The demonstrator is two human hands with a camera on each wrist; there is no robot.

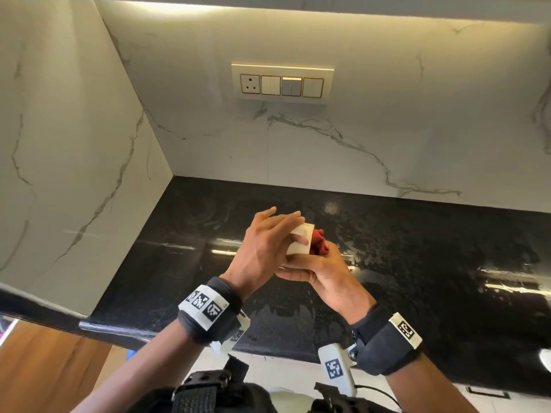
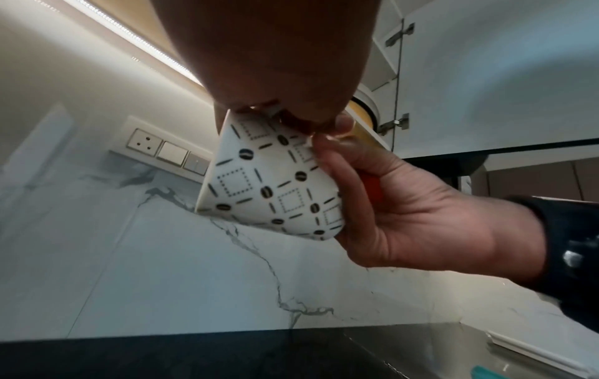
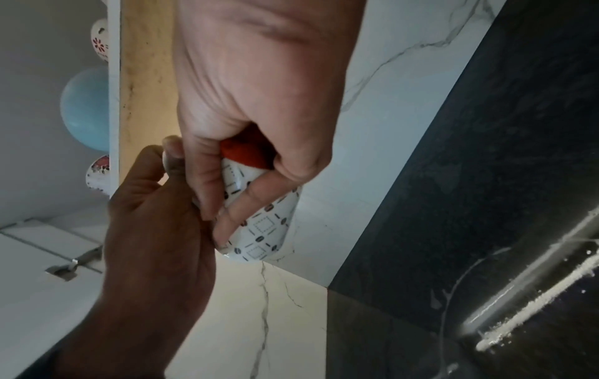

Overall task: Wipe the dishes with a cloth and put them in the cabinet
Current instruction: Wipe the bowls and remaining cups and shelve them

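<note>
Head view: left hand [image 1: 262, 245] grips the cup [image 1: 301, 242] tilted above the counter [image 1: 417, 263], exposing its mouth so the right hand [image 1: 325, 269] can pinch the cloth [image 1: 319, 242] inside.

We find no readable words, brands or numbers anywhere. The white tags [image 1: 205, 305] on the wristbands carry only black-and-white square code patterns, and the cup [image 2: 272, 184] bears mere decorative marks.

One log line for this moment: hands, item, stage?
left hand: holds cup | right hand: holds cloth at cup | stage: wiping | cup above counter
</note>
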